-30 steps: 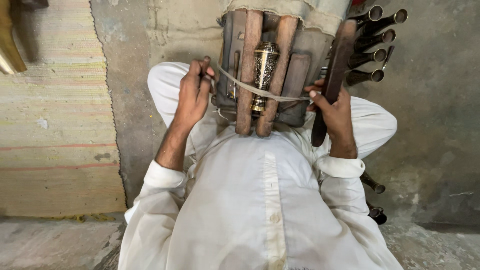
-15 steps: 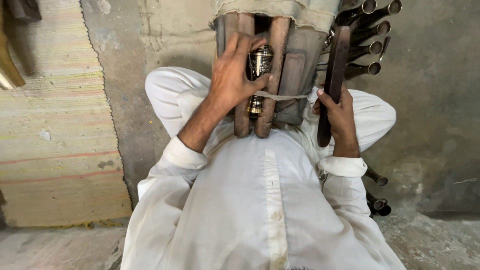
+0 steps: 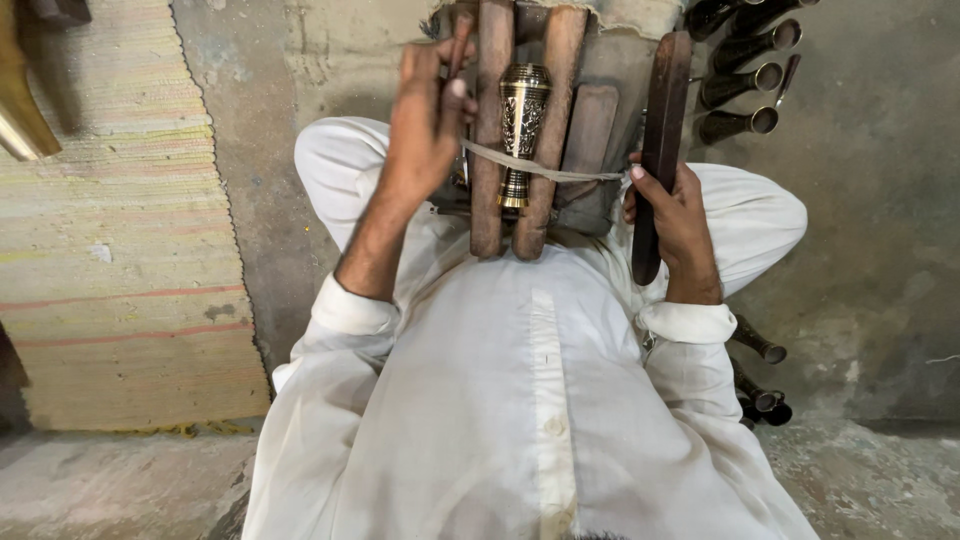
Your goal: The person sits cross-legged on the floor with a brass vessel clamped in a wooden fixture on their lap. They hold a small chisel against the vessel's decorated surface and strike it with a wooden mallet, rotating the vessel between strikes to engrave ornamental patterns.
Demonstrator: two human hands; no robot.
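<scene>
Between the person's knees, an engraved brass piece (image 3: 523, 130) stands clamped between two upright wooden bars (image 3: 490, 150), with a pale cord (image 3: 540, 170) crossing in front of it. The tops of the bars and the cloth above them are cut off by the upper edge of the frame, so what holds them cannot be made out. The left hand (image 3: 425, 125) is raised beside the left bar, its fingers (image 3: 455, 90) curled round one end of the cord and what looks like a thin stick; the grip itself is partly hidden behind the knuckles. The right hand (image 3: 675, 215) has its fingers wrapped closed round a long dark wooden bar (image 3: 660, 150), with the cord's other end running to it. Several dark metal tubes (image 3: 745, 85) lie at upper right, partly cut off, and more (image 3: 760, 345) peek from under the right sleeve. The person sits on a rough grey concrete floor (image 3: 870, 250); a striped woven mat (image 3: 120, 250) covers the ground to the left.
</scene>
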